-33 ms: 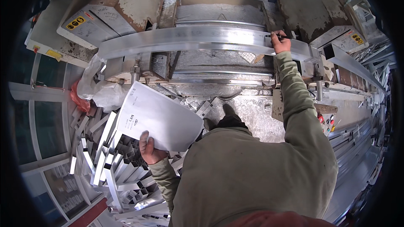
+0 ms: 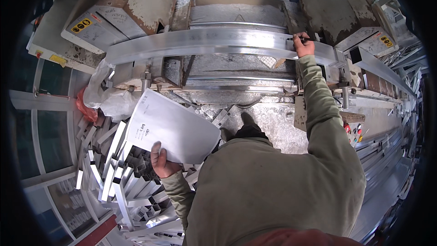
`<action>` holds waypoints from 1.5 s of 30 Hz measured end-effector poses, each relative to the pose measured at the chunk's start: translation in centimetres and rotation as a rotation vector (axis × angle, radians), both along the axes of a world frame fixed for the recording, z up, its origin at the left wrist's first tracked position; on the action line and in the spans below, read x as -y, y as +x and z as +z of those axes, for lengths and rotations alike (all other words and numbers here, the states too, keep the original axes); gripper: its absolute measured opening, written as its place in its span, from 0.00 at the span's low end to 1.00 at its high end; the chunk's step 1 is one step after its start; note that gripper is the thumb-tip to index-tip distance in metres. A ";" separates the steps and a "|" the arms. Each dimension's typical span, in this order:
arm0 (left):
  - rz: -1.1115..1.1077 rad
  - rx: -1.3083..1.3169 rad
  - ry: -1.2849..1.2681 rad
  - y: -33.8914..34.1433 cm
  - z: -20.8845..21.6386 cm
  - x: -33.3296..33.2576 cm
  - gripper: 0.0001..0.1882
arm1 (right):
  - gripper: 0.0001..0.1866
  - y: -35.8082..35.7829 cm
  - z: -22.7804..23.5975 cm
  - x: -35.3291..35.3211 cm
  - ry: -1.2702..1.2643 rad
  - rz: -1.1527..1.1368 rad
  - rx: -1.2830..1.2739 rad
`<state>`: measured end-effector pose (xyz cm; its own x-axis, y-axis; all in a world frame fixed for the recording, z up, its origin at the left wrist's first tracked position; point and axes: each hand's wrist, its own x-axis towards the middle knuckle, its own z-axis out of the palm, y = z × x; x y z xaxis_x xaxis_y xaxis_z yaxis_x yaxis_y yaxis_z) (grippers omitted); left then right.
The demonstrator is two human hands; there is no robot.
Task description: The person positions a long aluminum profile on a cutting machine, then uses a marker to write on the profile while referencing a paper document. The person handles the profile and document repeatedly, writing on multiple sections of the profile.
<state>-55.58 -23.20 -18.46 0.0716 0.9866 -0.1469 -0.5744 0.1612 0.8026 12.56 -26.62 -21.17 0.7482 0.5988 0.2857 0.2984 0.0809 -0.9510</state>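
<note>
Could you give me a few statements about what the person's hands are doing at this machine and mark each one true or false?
1. The left hand holds a white sheet of paper. True.
2. The right hand rests on the pile of cut metal offcuts. False: it is up at the long aluminium profile, holding a dark pen against it.
3. The long aluminium profile lies across the machine, from left to right. True.
4. The paper lies flat on the long aluminium profile. False: it is held up in the air, nearer the person than the profile.
5. The metal offcuts are heaped at the person's right. False: they lie at the lower left, below the paper.
</note>
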 end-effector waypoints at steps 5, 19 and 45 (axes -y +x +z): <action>-0.011 -0.029 0.019 0.4 0.0 -0.4 0.18 | 0.10 0.4 -0.1 0.2 0.001 -0.047 -0.006; 0.032 -0.030 -0.001 -0.4 -1.3 0.1 0.21 | 0.08 1.2 -0.6 0.4 0.057 -0.030 -0.084; 0.035 -0.037 -0.004 0.6 0.3 0.3 0.19 | 0.09 1.8 -0.9 0.1 -0.017 -0.146 0.003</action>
<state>-54.99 -23.50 -18.13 0.0316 0.9878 -0.1527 -0.5496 0.1448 0.8228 14.41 -26.71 -22.08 0.8269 0.4882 0.2793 0.3090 0.0206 -0.9508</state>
